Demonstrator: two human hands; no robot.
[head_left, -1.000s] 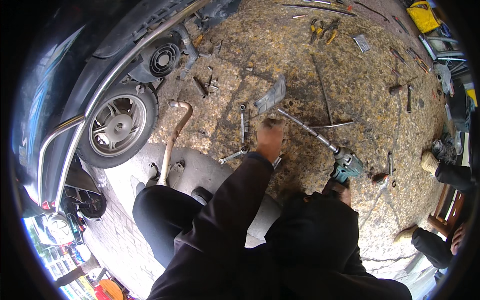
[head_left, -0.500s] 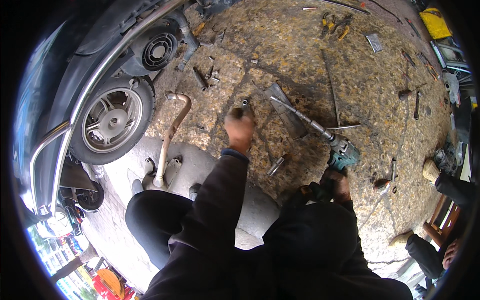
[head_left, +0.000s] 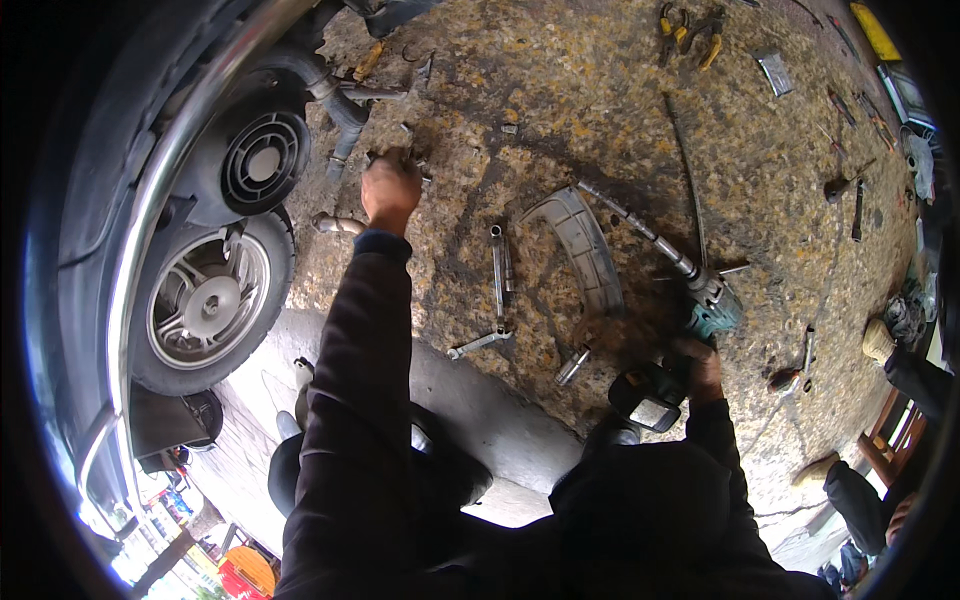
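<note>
The fingers of your right hand (head_left: 706, 368) wrap the grip of the teal-and-black power drill (head_left: 714, 306), near right; its long silver metal shaft (head_left: 640, 230) slants far left beside a curved grey ribbed panel (head_left: 583, 248). Your left hand (head_left: 391, 192) is far left, among small silver metal sockets (head_left: 407, 129); I cannot tell whether its blurred fingers grip anything.
</note>
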